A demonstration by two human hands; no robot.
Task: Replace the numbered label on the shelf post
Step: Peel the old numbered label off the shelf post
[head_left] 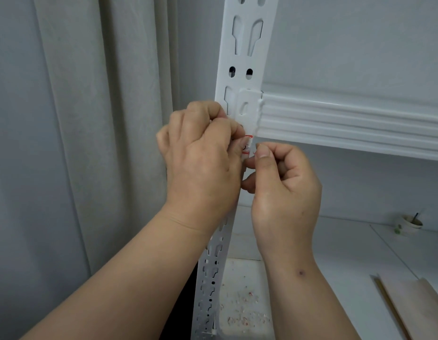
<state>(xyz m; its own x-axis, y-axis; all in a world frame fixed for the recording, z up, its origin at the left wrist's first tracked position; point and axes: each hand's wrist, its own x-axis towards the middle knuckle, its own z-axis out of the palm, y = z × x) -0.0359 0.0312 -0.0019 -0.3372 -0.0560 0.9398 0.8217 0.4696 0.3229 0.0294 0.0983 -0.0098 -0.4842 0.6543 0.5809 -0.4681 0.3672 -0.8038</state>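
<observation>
Head view: both hands up at the white shelf post, just under the joint with the ribbed shelf beam. Left hand curled tight against the post face, fingertips bunched on the small red-and-white label; looked like a pinch on its left edge, though mostly hidden behind the knuckles. Right hand closed in a loose fist, thumb and forefinger nipped together on the label's lower right edge. Label itself stuck on the post just below the beam bracket, print too small and covered to read. Grey curtain hung at the left. Further down, reddish crumbs scattered on a white ledge beside the post. Small cup well off to the right on the white surface, brown paper at the lower right corner.
</observation>
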